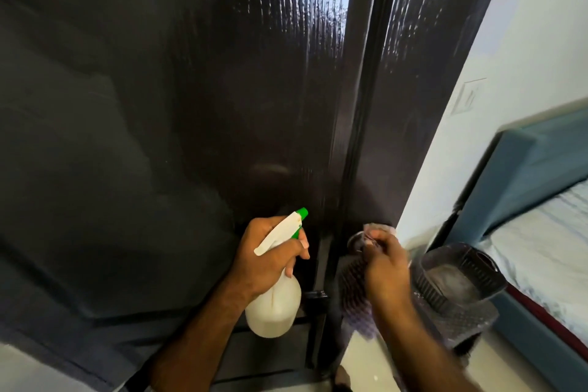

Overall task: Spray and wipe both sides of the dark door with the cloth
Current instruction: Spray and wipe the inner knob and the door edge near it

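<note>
- A dark door fills the view, its edge turned toward the person, wet streaks glinting near the top; a pale wall and a bed lie to the right.
- The left hand grips a white spray bottle, its green nozzle aimed at the door just ahead.
- The right hand pinches the cloth against the door edge, beside a blurred knob.
- Judgement: wiping is under way at the edge; next, sweep the cloth along the streaked face.

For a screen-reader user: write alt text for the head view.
The left hand grips a white spray bottle at the dark door; the right hand presses a cloth near its edge. A bed sits right.
</note>
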The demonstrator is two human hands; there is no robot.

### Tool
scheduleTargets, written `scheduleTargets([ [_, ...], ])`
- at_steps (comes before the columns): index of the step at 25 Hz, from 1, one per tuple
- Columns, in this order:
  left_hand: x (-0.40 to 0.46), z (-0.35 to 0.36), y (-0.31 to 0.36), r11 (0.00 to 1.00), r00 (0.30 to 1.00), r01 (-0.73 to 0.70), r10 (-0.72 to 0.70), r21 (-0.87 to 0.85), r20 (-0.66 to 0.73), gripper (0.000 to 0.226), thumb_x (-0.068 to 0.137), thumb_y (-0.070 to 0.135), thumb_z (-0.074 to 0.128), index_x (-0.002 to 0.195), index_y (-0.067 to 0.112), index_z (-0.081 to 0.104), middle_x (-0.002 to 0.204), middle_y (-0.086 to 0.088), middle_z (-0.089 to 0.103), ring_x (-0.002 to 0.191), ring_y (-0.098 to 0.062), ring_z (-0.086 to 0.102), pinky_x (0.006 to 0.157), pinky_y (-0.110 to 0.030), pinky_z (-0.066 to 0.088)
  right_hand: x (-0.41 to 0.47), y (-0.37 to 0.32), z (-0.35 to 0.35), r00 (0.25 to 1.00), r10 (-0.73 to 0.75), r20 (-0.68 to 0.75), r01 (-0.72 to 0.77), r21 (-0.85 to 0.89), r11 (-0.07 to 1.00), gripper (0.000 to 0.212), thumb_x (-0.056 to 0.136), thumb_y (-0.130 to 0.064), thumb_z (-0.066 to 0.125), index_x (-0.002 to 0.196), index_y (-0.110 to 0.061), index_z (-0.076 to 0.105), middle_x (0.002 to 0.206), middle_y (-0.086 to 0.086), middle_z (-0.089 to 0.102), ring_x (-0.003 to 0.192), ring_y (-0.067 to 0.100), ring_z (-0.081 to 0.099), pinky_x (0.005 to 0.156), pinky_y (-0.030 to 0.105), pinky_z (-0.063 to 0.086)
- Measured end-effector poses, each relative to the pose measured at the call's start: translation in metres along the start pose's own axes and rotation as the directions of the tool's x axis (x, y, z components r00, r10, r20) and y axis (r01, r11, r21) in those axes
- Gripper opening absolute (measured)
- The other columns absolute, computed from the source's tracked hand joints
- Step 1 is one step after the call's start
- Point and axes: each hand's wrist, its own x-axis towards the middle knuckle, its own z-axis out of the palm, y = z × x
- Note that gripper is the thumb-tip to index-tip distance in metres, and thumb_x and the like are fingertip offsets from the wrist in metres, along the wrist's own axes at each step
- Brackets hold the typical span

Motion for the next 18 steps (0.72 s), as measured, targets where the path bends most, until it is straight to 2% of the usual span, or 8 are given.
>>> scheduleTargets([
  [3,0.002,0.004,0.004,1.0,1.0,-0.017,0.017,-0.016,-0.001,0.013,0.09,0.008,0.062,0.083,0.002,0.072,0.078,-0.018,0.073,0.045,-0.019,0.057,0.048,-0.03,0.05,-0.025,0.031,0.005,0.816,-0.531,0.228,0.547,-0.602,0.582,0.048,0.099,-0.018,0.063,0.147,-0.015,0.059,0.151,0.022,0.047,0.136,0.044,0.046,0.111,0.055,0.046],
  [5,0.008,0.007,0.008,0.999,1.0,-0.023,0.022,-0.022,-0.012,0.013,0.089,0.009,0.062,0.083,0.003,0.072,0.078,-0.017,0.073,0.045,-0.019,0.057,0.049,-0.031,0.051,-0.014,0.047,-0.019,0.588,-0.646,0.487,0.741,-0.645,0.188,0.061,0.093,-0.024,0.058,0.153,-0.015,0.056,0.158,0.025,0.046,0.146,0.049,0.04,0.118,0.065,0.04],
  [7,0.013,0.012,0.008,1.0,1.0,-0.015,0.015,-0.02,-0.015,0.013,0.088,0.009,0.062,0.083,0.003,0.072,0.078,-0.017,0.073,0.046,-0.019,0.057,0.05,-0.032,0.051,0.012,0.048,-0.043,0.456,-0.608,0.65,0.819,-0.573,0.001,0.063,0.095,-0.032,0.057,0.156,-0.016,0.055,0.16,0.022,0.048,0.149,0.049,0.041,0.119,0.068,0.041],
  [9,0.017,0.018,0.007,1.0,1.0,-0.003,0.003,-0.013,-0.018,0.013,0.087,0.01,0.063,0.082,0.004,0.072,0.078,-0.017,0.073,0.046,-0.019,0.057,0.05,-0.031,0.052,0.028,0.043,-0.054,0.505,-0.593,0.627,0.814,-0.574,0.086,0.069,0.099,-0.038,0.063,0.162,-0.018,0.047,0.161,0.02,0.045,0.146,0.046,0.044,0.118,0.062,0.044],
  [11,0.02,0.021,0.007,1.0,1.0,-0.001,0.001,-0.004,-0.029,0.013,0.087,0.01,0.062,0.081,0.002,0.072,0.077,-0.017,0.073,0.046,-0.02,0.056,0.05,-0.031,0.052,0.022,0.044,-0.048,0.679,-0.576,0.456,0.719,-0.573,0.394,0.08,0.092,-0.04,0.074,0.162,-0.015,0.044,0.156,0.017,0.047,0.137,0.038,0.052,0.112,0.053,0.049],
  [15,0.027,0.024,0.005,1.0,1.0,0.017,-0.017,0.009,-0.022,0.014,0.089,0.005,0.06,0.082,-0.001,0.071,0.076,-0.017,0.073,0.046,-0.023,0.055,0.05,-0.029,0.051,0.002,0.036,-0.024,0.986,-0.112,0.12,0.123,-0.093,0.988,0.074,0.084,-0.001,0.083,0.145,-0.03,0.052,0.121,-0.001,0.071,0.102,0.015,0.069,0.099,0.047,0.059],
  [17,0.033,0.023,0.008,1.0,1.0,0.018,-0.018,0.021,-0.022,0.015,0.09,0.004,0.06,0.082,0.001,0.072,0.076,-0.015,0.073,0.047,-0.023,0.055,0.051,-0.029,0.051,0.003,0.02,-0.018,0.954,0.232,0.188,-0.28,0.295,0.913,0.067,0.083,0.02,0.064,0.138,-0.017,0.06,0.12,0.017,0.073,0.097,0.025,0.072,0.089,0.049,0.061],
  [18,0.035,0.023,0.009,0.999,1.0,0.016,-0.015,0.032,-0.027,0.014,0.09,0.004,0.06,0.083,0.001,0.072,0.077,-0.015,0.073,0.047,-0.022,0.056,0.051,-0.029,0.051,0.004,0.01,-0.017,0.869,0.372,0.327,-0.489,0.443,0.752,0.062,0.082,0.022,0.055,0.136,-0.007,0.063,0.12,0.027,0.072,0.094,0.032,0.073,0.084,0.047,0.062],
])
